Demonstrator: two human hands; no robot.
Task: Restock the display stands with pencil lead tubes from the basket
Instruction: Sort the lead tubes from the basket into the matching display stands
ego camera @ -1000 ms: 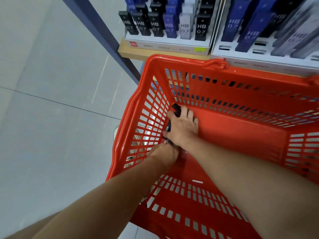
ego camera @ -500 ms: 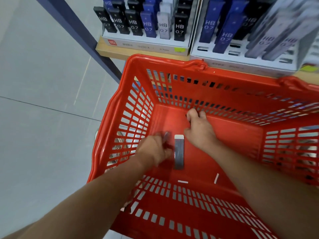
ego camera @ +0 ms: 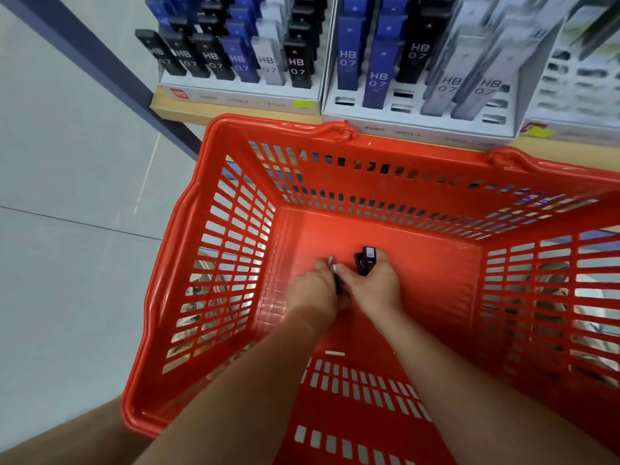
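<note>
Emptying the red plastic basket [ego camera: 214,139] in one trip, probably, our right hand [ego camera: 374,288] clasps two dark lead tubes [ego camera: 366,263] while our left hand [ego camera: 313,292] pinches a grey-capped tube [ego camera: 332,263].

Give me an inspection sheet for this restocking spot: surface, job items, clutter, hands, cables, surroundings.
Surface: solid floor of the red basket.
Job's things: two dark tubes in the right hand; grey-tipped tube in the left hand; left stand full in front, middle stand with empty front slots.
Clutter: small white sliver on the basket floor.
Hands: both down in the basket, fingers curled round their tubes.
Cables: nothing seen.
Surroundings: wooden shelf, blue post, grey tiled floor.
</note>
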